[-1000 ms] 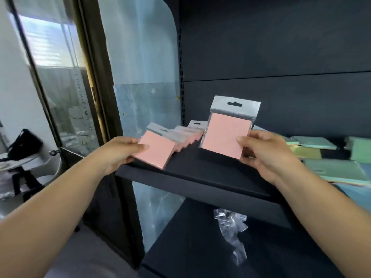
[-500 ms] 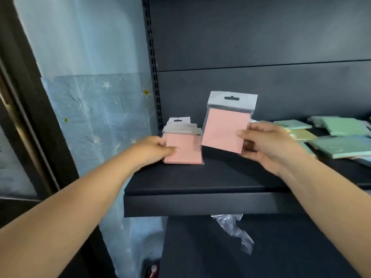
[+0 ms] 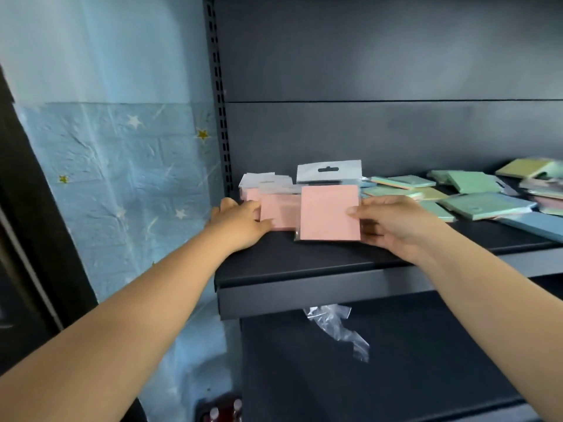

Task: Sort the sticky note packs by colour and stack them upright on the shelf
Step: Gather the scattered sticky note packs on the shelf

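R hand [image 3: 396,223] stands pink pack [image 3: 329,213] upright; L hand [image 3: 240,222] prob. steadies pink row [image 3: 278,208].

Two bare forearms are seen, one entering from the near left corner and one from the near right edge. No sleeve is seen on either arm as far as the frame's edge. The left hand [image 3: 240,222] and the right hand [image 3: 396,222] are ungloved. No ring, watch, bracelet or strap can be made out on the fingers or wrists. The nails are seen to be short and unpainted where they show. No more of the person is shown.
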Available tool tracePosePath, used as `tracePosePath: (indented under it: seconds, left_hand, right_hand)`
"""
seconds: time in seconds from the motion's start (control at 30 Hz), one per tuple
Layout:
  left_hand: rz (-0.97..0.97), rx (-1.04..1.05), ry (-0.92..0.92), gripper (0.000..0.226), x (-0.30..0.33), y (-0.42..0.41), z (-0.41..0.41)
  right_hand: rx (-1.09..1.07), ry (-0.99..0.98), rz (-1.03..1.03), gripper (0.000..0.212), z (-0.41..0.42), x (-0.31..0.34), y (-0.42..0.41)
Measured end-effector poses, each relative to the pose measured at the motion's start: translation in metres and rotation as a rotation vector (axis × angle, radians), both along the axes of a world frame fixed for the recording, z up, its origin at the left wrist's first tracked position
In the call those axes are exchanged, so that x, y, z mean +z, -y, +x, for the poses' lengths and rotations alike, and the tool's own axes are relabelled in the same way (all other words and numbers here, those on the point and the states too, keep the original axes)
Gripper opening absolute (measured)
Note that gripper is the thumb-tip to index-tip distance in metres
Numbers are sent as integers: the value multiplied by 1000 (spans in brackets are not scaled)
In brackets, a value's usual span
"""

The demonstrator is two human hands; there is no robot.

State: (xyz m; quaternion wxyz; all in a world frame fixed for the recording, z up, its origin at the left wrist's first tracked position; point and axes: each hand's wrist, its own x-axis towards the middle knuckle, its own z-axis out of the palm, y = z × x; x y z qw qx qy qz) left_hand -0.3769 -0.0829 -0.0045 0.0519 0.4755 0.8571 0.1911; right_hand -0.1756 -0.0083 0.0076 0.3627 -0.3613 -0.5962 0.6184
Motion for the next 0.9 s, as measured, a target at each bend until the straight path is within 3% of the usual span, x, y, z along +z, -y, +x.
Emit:
tracePosePath:
  seconds: [0.1,0.27,0.4,0.5,0.9]
  left_hand:
    - [-65,-21,13,54,-4,16,6]
    - [145,-62,315,48,-6,40,14]
    - [271,-87,437,50,-11,58,19]
    - [289,-123,433,46,-14,63,22]
    - [335,-72,360,43,-14,61,22]
  right_hand:
    - [-2,90,81,16,-4,1,7]
    - [-16,261,249,4,-14,1,17]
    - [8,462,352,23,-25,-1,19]
    - [8,511,404,33,-38,-3,21]
    - [-26,605,543,39,-40,-6,17]
